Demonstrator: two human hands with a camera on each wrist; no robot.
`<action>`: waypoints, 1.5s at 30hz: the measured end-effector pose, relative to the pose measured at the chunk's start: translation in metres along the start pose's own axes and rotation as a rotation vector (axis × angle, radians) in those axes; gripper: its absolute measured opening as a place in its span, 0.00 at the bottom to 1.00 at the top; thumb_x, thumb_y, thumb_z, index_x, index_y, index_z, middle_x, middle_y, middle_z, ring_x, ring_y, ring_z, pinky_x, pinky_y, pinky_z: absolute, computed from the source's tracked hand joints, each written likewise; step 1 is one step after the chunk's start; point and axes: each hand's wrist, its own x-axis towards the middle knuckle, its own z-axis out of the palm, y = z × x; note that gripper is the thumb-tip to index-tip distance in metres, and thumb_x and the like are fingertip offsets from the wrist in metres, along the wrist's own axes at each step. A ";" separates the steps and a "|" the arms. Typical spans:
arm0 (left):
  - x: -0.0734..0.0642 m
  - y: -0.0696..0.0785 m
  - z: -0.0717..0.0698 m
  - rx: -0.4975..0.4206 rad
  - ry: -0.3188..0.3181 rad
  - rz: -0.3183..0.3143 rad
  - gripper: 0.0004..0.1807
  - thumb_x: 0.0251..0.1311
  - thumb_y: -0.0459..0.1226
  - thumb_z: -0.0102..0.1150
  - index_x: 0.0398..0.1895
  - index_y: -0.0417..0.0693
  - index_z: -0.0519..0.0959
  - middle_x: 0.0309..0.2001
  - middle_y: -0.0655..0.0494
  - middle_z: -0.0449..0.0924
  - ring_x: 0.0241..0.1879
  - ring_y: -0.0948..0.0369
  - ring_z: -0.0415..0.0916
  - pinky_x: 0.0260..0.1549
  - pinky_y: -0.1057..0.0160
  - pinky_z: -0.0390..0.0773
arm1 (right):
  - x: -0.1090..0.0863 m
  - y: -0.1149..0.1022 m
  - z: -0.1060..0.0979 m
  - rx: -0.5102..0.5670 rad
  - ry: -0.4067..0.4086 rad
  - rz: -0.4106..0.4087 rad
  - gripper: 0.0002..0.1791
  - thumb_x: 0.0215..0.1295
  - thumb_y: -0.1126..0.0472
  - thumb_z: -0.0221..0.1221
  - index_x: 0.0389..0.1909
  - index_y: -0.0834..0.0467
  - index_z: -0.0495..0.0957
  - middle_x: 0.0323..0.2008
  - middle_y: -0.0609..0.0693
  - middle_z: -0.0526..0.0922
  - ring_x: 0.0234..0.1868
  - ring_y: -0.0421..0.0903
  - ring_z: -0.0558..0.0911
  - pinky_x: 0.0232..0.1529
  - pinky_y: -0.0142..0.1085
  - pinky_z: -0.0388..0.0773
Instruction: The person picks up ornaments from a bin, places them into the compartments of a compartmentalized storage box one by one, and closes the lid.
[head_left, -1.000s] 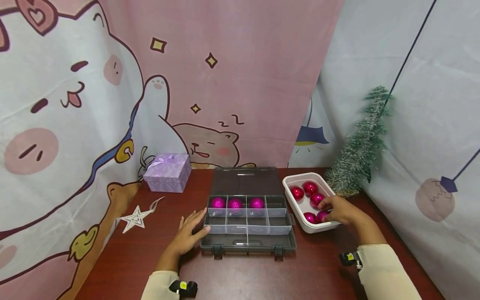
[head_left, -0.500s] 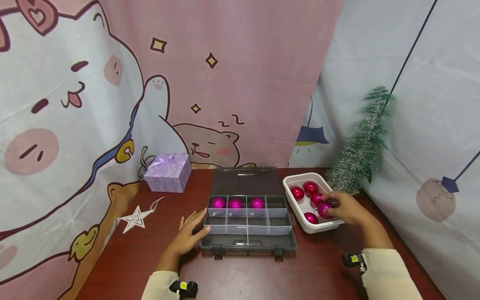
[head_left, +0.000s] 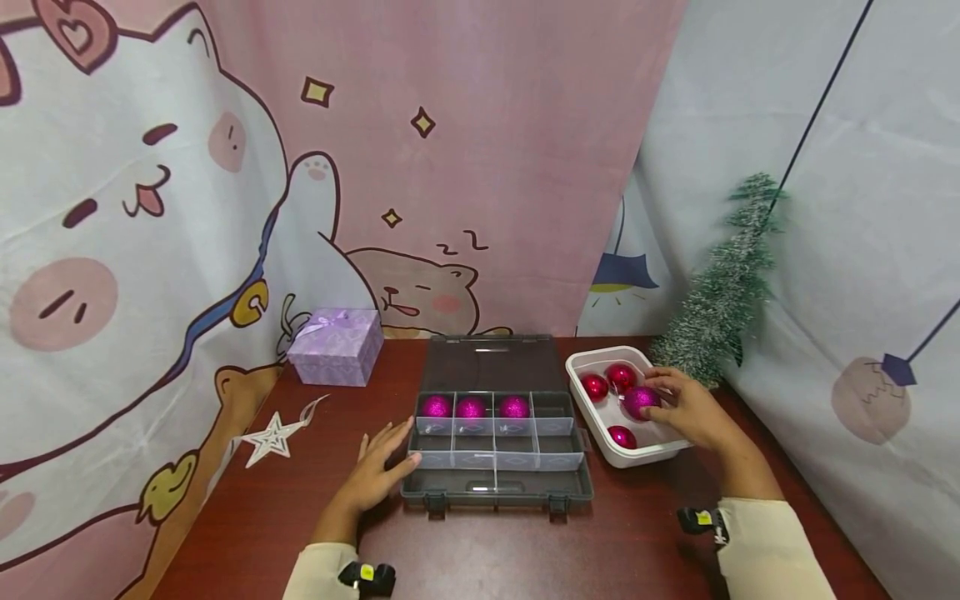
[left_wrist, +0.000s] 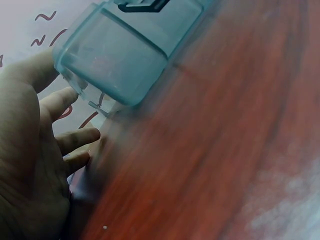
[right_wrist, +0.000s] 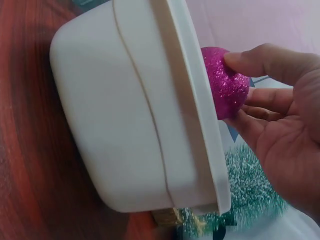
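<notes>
My right hand (head_left: 688,410) pinches a glittery magenta Christmas bauble (head_left: 640,403) between thumb and fingers, just above the white tray (head_left: 617,457). In the right wrist view, that bauble (right_wrist: 227,85) shows over the tray's rim. Shiny red baubles (head_left: 621,378) lie inside the tray. My left hand (head_left: 381,468) rests with extended fingers against the left side of the dark see-through compartment box (head_left: 497,498), whose lid is raised. Three glittery magenta baubles (head_left: 470,407) sit in its back row, one per compartment. In the left wrist view, the left fingers (left_wrist: 75,140) touch or nearly touch the box's corner.
A frosted miniature Christmas tree (head_left: 712,308) stands behind the tray at right. At the back left is a lilac gift box (head_left: 335,347), with a white star ornament (head_left: 272,438) in front of it. Printed curtains border the table (head_left: 525,558).
My right hand has lifted the glittery bauble from the tray's near right end and shifted it slightly away and to the left. The left hand stays in place.
</notes>
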 end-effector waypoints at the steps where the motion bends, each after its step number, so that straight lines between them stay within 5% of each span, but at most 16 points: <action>1: 0.000 0.000 0.000 -0.001 0.000 -0.001 0.40 0.75 0.51 0.62 0.86 0.52 0.65 0.83 0.43 0.67 0.85 0.31 0.54 0.75 0.15 0.33 | 0.001 -0.001 0.001 0.004 0.008 -0.008 0.26 0.63 0.66 0.77 0.59 0.74 0.83 0.69 0.69 0.76 0.70 0.72 0.78 0.57 0.08 0.65; 11: 0.000 0.001 0.000 -0.003 -0.002 -0.006 0.40 0.75 0.51 0.62 0.86 0.52 0.65 0.83 0.43 0.67 0.85 0.31 0.54 0.76 0.16 0.33 | 0.012 -0.008 0.010 0.047 0.020 -0.074 0.26 0.66 0.64 0.76 0.62 0.67 0.83 0.67 0.66 0.78 0.68 0.70 0.80 0.62 0.13 0.67; 14: 0.000 0.001 0.000 -0.004 -0.004 -0.009 0.40 0.75 0.51 0.62 0.86 0.52 0.65 0.83 0.43 0.68 0.85 0.31 0.54 0.76 0.16 0.33 | 0.017 -0.013 0.014 0.035 -0.003 -0.087 0.26 0.67 0.63 0.75 0.65 0.64 0.82 0.65 0.66 0.80 0.65 0.67 0.82 0.66 0.31 0.80; 19: -0.001 0.000 0.000 -0.007 -0.005 -0.012 0.40 0.75 0.51 0.62 0.86 0.52 0.65 0.83 0.43 0.68 0.85 0.31 0.54 0.76 0.16 0.33 | 0.026 -0.019 0.019 -0.034 -0.032 -0.126 0.27 0.69 0.61 0.74 0.67 0.61 0.81 0.61 0.62 0.85 0.59 0.62 0.84 0.60 0.56 0.83; 28: -0.001 0.000 0.001 -0.016 -0.004 -0.017 0.40 0.75 0.51 0.62 0.86 0.52 0.65 0.83 0.45 0.67 0.86 0.32 0.53 0.77 0.16 0.32 | 0.042 -0.032 0.038 -0.070 -0.069 -0.268 0.26 0.71 0.65 0.71 0.67 0.65 0.80 0.62 0.63 0.83 0.61 0.63 0.82 0.60 0.54 0.82; 32: 0.000 0.000 0.000 -0.015 -0.002 -0.010 0.40 0.75 0.51 0.62 0.86 0.52 0.65 0.83 0.44 0.67 0.85 0.31 0.53 0.76 0.16 0.32 | 0.047 -0.040 0.049 -0.091 -0.067 -0.316 0.27 0.68 0.69 0.71 0.67 0.67 0.80 0.65 0.65 0.84 0.67 0.67 0.81 0.67 0.64 0.78; 38: 0.000 0.000 0.000 -0.007 -0.006 -0.009 0.40 0.75 0.51 0.62 0.86 0.53 0.65 0.83 0.44 0.68 0.85 0.31 0.53 0.76 0.16 0.33 | 0.052 -0.047 0.065 -0.051 -0.122 -0.260 0.27 0.68 0.70 0.70 0.68 0.65 0.80 0.70 0.71 0.78 0.74 0.74 0.72 0.74 0.73 0.67; 45: 0.000 0.000 0.000 -0.012 -0.009 -0.013 0.40 0.75 0.51 0.61 0.86 0.52 0.64 0.83 0.44 0.67 0.85 0.32 0.53 0.76 0.16 0.32 | 0.059 -0.048 0.075 -0.060 -0.151 -0.218 0.24 0.69 0.67 0.71 0.65 0.60 0.83 0.69 0.68 0.81 0.74 0.73 0.72 0.74 0.75 0.66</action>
